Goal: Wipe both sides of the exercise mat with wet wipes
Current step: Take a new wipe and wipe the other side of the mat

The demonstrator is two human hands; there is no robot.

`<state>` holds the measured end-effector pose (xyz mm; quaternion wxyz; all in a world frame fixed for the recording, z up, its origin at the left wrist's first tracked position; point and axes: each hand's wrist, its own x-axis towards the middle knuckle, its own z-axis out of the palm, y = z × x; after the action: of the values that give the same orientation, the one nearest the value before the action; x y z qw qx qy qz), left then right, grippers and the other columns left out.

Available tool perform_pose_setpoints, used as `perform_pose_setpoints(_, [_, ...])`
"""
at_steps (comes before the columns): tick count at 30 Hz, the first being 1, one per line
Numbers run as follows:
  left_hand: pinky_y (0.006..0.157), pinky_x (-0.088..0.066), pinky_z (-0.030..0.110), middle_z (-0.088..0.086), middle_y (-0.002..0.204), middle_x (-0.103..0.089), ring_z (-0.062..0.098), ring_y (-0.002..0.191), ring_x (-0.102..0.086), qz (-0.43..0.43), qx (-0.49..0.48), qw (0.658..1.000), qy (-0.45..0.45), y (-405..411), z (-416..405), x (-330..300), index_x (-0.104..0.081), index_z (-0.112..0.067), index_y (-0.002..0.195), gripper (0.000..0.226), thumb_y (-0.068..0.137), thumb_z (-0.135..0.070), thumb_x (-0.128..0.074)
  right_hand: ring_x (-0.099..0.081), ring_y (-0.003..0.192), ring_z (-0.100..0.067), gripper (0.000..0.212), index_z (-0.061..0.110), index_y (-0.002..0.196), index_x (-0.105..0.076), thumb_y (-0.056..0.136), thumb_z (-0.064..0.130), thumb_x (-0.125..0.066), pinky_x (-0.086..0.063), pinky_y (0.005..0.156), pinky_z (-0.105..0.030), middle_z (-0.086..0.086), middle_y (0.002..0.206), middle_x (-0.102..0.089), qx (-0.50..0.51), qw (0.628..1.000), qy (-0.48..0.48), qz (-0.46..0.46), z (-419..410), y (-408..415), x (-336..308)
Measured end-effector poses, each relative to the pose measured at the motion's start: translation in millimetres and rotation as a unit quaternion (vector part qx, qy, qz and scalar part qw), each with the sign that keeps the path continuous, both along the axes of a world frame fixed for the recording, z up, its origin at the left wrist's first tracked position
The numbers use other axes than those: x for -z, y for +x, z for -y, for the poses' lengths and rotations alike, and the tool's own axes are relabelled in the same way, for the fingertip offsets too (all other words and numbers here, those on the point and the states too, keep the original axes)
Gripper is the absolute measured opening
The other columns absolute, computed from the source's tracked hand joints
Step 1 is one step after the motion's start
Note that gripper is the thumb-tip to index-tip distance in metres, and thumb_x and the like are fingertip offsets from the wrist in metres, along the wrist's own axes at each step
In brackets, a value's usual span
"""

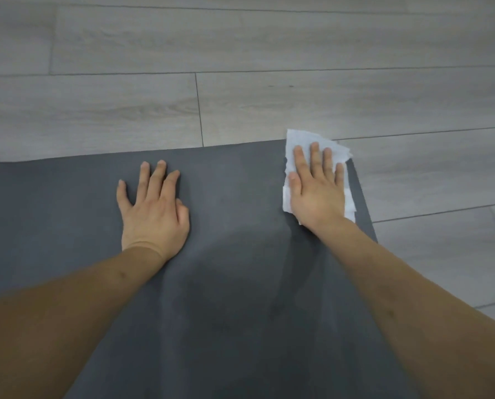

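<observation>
We see the dark grey exercise mat (pixel 234 254) lying flat on a floor (pixel 240 53) of pale grey wood-grain planks, its far edge running across the middle of the view and its far right corner just beyond our right hand. The right hand (pixel 318 191) lies palm down on a white wet wipe (pixel 295 139), with straight fingers held close together and the thumb alongside; it presses the wipe flat against the mat and does not pinch it. The wipe sits at the mat's far right corner, its crumpled far edge overhanging the mat's border onto the floor, and part of it shows on both sides of the hand. The left hand (pixel 154 211) rests palm down directly on the bare mat, well apart from the wipe, with its fingers straight and slightly spread and the thumb tucked near the palm; it holds nothing. Both forearms extend from the lower corners of the view. Faint darker streaks mark the mat surface between the arms.
</observation>
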<state>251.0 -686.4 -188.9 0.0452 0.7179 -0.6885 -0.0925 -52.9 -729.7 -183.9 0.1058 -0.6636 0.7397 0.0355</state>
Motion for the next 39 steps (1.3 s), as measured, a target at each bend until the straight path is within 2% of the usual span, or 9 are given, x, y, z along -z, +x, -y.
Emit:
perform_pose_setpoints(7, [0.124,0.0,0.058,-0.003,0.166,-0.028,0.018,0.157,-0.012,-0.072,0.005,0.997,-0.017,10.0,1.2,0.7,-0.041,-0.02,0.152,0.057,0.096,-0.025,-0.031,0.014,0.159,-0.019,0.058,0.039,0.164,0.0,0.108,0.05,-0.009,0.009,0.127,-0.048,0.007,0.173,0.009,-0.229,0.973,0.001,0.028,-10.0,124.9,0.5])
perform_pose_setpoints(12, [0.126,-0.001,0.049,0.004,0.166,-0.029,0.023,0.156,-0.015,-0.161,0.086,0.983,0.03,50.3,1.3,-7.0,-0.048,-0.014,0.148,0.05,0.1,-0.002,-0.042,0.014,0.159,-0.017,0.057,0.042,0.164,0.0,0.108,0.046,-0.013,0.008,0.128,-0.046,0.008,0.173,0.011,-0.077,0.997,0.008,0.022,-17.1,60.4,-5.6])
perform_pose_setpoints(15, [0.123,-0.006,0.055,0.0,0.165,-0.032,0.02,0.156,-0.016,-0.086,0.067,0.994,-0.001,94.5,-18.4,-5.3,-0.049,-0.022,0.146,0.043,0.104,-0.015,-0.042,0.017,0.158,-0.022,0.059,0.037,0.164,0.005,0.108,0.045,-0.01,0.009,0.127,-0.049,0.003,0.172,0.015,-0.03,0.999,0.028,0.012,-17.1,70.3,-7.4])
perform_pose_setpoints(18, [0.122,0.001,0.062,-0.01,0.168,-0.021,0.01,0.157,-0.005,-0.046,-0.022,0.999,-0.014,109.7,-37.1,-2.5,-0.036,-0.032,0.153,0.046,0.107,-0.032,-0.032,0.015,0.159,-0.026,0.06,0.037,0.164,0.007,0.105,0.047,-0.001,0.01,0.127,-0.051,0.001,0.172,0.015,-0.14,0.99,0.016,0.014,-28.2,139.5,-7.2])
perform_pose_setpoints(23, [0.126,-0.001,0.053,-0.006,0.168,-0.02,0.01,0.156,-0.007,-0.058,-0.052,0.997,-0.03,115.2,-36.4,3.2,-0.036,-0.022,0.154,0.053,0.102,-0.021,-0.03,0.012,0.159,-0.016,0.055,0.042,0.164,-0.002,0.11,0.048,-0.01,0.012,0.127,-0.044,0.009,0.173,0.008,-0.334,0.941,0.015,0.05,-51.3,203.9,-4.7])
perform_pose_setpoints(29, [0.124,-0.005,0.058,-0.006,0.169,-0.019,0.014,0.157,-0.006,-0.019,-0.043,0.999,-0.017,111.8,-33.5,3.6,-0.038,-0.023,0.151,0.053,0.099,-0.028,-0.027,0.011,0.159,-0.019,0.058,0.042,0.164,0.002,0.108,0.046,-0.01,0.003,0.128,-0.05,0.006,0.173,0.01,0.001,1.0,0.004,0.0,-14.1,74.3,-7.7])
perform_pose_setpoints(32, [0.123,-0.006,0.06,-0.005,0.169,-0.019,0.016,0.157,-0.007,-0.01,-0.044,0.999,-0.012,111.1,-33.0,3.5,-0.037,-0.022,0.151,0.054,0.099,-0.03,-0.024,0.013,0.159,-0.026,0.058,0.036,0.165,0.005,0.109,0.044,-0.01,0.004,0.127,-0.055,0.0,0.173,0.013,0.049,0.999,0.012,-0.005,-7.2,111.8,-6.2])
perform_pose_setpoints(36, [0.124,-0.004,0.058,-0.006,0.169,-0.019,0.014,0.157,-0.006,-0.016,-0.043,0.999,-0.013,112.5,-33.5,3.3,-0.036,-0.022,0.152,0.054,0.099,-0.028,-0.024,0.013,0.159,-0.023,0.058,0.038,0.164,0.003,0.108,0.048,-0.007,0.007,0.127,-0.053,0.004,0.173,0.011,-0.174,0.985,-0.01,0.018,-29.7,223.5,-1.9])
perform_pose_setpoints(39, [0.125,-0.005,0.057,-0.006,0.168,-0.02,0.012,0.157,-0.007,-0.02,-0.046,0.999,-0.021,113.6,-34.5,4.1,-0.036,-0.021,0.152,0.056,0.098,-0.026,-0.025,0.007,0.16,-0.019,0.056,0.042,0.164,-0.003,0.108,0.05,-0.01,0.006,0.127,-0.049,0.007,0.174,0.004,-0.315,0.949,0.005,0.035,-37.5,226.0,-4.4])
